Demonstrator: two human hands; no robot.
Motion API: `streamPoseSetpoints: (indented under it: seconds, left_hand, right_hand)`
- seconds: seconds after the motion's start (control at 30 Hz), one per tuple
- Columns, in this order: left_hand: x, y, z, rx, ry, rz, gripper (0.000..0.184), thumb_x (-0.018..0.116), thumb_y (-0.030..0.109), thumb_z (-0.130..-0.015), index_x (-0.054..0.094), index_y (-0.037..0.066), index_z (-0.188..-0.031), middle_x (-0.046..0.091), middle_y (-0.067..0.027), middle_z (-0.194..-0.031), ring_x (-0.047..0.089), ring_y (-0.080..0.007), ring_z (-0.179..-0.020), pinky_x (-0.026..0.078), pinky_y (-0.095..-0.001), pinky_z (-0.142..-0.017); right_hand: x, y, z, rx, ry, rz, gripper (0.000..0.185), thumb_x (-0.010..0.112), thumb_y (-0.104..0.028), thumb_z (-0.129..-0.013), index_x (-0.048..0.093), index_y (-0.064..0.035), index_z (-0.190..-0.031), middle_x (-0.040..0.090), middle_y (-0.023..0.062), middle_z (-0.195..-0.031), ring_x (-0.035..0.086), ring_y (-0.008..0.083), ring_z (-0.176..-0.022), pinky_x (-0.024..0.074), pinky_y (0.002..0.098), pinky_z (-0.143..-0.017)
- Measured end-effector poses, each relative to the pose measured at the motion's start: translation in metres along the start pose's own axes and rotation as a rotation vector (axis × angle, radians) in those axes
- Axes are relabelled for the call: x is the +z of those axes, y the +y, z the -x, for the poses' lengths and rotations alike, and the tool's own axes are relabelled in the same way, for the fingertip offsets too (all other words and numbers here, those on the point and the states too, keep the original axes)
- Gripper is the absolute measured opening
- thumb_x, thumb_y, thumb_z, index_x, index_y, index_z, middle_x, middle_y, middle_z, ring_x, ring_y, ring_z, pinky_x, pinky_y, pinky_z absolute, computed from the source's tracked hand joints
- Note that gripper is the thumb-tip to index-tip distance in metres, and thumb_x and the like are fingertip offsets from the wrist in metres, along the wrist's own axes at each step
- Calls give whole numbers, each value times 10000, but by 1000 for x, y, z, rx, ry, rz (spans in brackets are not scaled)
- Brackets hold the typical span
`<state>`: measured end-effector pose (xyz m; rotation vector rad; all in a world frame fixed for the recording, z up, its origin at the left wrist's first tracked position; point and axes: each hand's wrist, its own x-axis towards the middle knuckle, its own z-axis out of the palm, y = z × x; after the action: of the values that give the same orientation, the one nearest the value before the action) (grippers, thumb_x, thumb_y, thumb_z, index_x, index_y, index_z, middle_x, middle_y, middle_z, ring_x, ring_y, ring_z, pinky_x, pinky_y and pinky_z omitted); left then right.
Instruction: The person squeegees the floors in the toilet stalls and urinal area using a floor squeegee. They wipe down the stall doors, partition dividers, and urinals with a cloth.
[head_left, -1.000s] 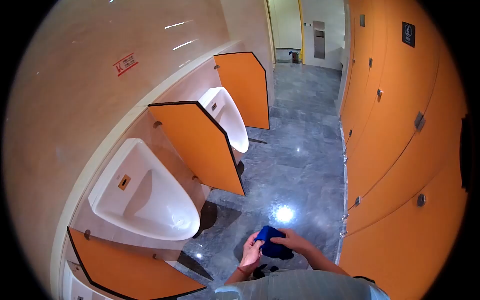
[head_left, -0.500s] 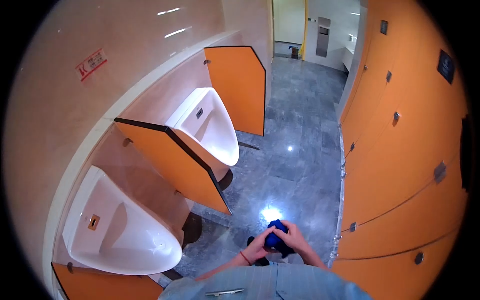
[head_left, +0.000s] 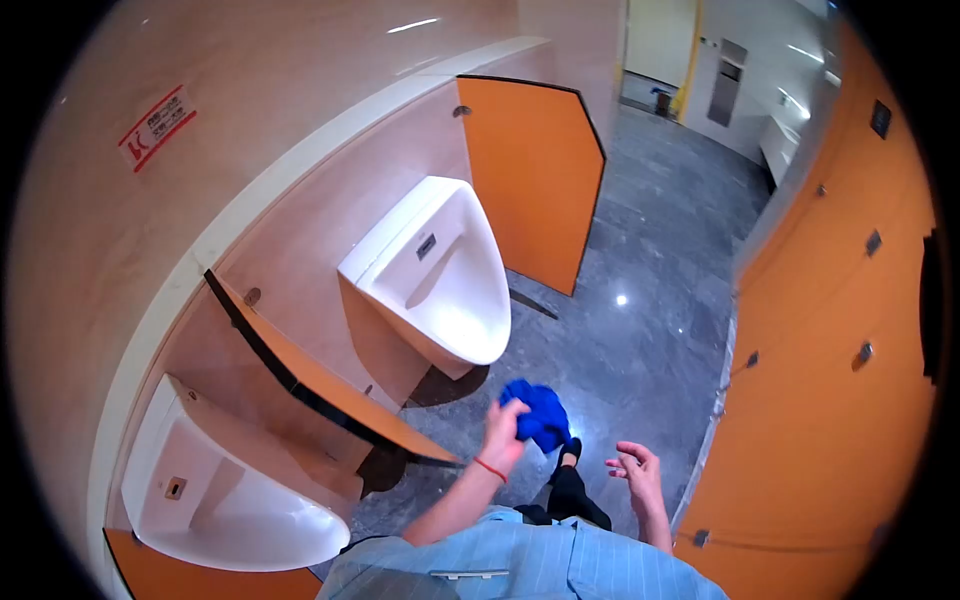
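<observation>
A crumpled blue cloth [head_left: 543, 416] is gripped in my left hand [head_left: 503, 432], which is raised in front of my body. The cloth hangs loosely to the right of the fingers, above the grey floor. My right hand [head_left: 637, 470] is apart from it, off to the right, with fingers spread and slightly curled and nothing in them. A white urinal [head_left: 450, 290] on the wall stands ahead and left of the cloth. To the left of my left arm is an orange partition [head_left: 330, 385] with a black edge.
A second urinal [head_left: 230, 500] is at the lower left. Another orange partition [head_left: 535, 170] juts out beyond the first urinal. Orange stall doors [head_left: 830, 400] line the right side. Grey tiled floor [head_left: 660, 250] runs to a doorway at the back.
My hands have come apart: both held the blue cloth before, now only the left does, reaching forward. The right hand has let go and moved right. The view has moved towards the farther urinal.
</observation>
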<state>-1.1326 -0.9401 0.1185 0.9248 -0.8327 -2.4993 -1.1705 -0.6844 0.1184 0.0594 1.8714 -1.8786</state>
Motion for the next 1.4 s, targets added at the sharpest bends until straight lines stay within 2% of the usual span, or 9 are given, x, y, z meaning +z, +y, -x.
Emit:
streamPoseSetpoints:
  seconds: [0.37,0.5,0.57,0.63,0.8,0.97,1.13,1.17,1.4]
  left_hand:
    - [120,296,-2,2215,1637,-304,430,592,52,-771,497,33,-1190,534,-181,-1106,563,-284,-928,488,-380,-791]
    - [26,295,-166,1398,1831,-1197,292,522,15,-787,598,24,-1069,632,-161,-967,636,-272,-804,513,-370,-735]
    - [-76,261,-285,1188,839,-1330,248,508,54,-778,636,15,-987,644,-185,-919,627,-324,-889,486,-368,-817]
    - [-12,247,-274,826,1030,-1355,269,504,72,-776,642,16,-999,634,-204,-974,584,-337,-993,445,-354,-887]
    - [96,318,-228,1307,730,-666,291,483,15,-799,611,-2,-1059,622,-126,-1058,561,-224,-1009,410,-330,-920]
    - [122,332,-201,2119,1548,-602,228,608,123,-804,622,23,-1009,619,-126,-1024,600,-232,-909,476,-353,-824]
    - [-7,235,-354,-47,1037,-1518,130,683,159,-748,683,73,-846,632,-114,-887,611,-228,-883,479,-378,-780]
    - [24,206,-347,720,553,-1665,259,575,51,-746,648,-1,-989,656,-112,-927,625,-226,-870,474,-349,-844]
    - [212,223,-347,677,-61,-388,555,494,-21,-743,445,13,-1295,514,-100,-1235,494,-192,-1126,364,-312,-988]
  right_hand:
    - [-17,-108,-225,-24,-223,152,170,515,-35,-859,594,36,-990,612,88,-887,639,176,-718,500,272,-589]
    - [-3,-124,-280,-5,-342,185,146,538,-55,-866,611,33,-957,621,81,-815,636,168,-704,505,283,-598]
    - [2,-126,-301,10,-375,210,150,520,-48,-860,612,36,-943,619,73,-801,621,161,-685,506,293,-614]
    - [13,-126,-328,23,-457,318,147,519,-57,-875,614,35,-941,626,74,-825,619,161,-682,508,292,-617]
    - [32,-156,-376,-19,-405,354,143,520,-76,-899,615,28,-919,627,64,-821,615,153,-702,500,282,-614]
    - [63,-204,-423,-45,-324,364,144,520,-82,-900,617,24,-911,623,50,-803,603,132,-695,492,274,-619]
    - [85,-244,-466,-219,-243,307,159,511,-72,-898,621,41,-916,624,50,-790,593,113,-689,478,251,-636]
    - [86,-249,-470,-284,-221,275,169,506,-68,-898,623,51,-924,630,57,-791,598,114,-685,479,247,-634]
    - [115,-385,-530,-952,87,416,254,531,-45,-841,574,-7,-1089,570,82,-1086,537,180,-1021,409,300,-886]
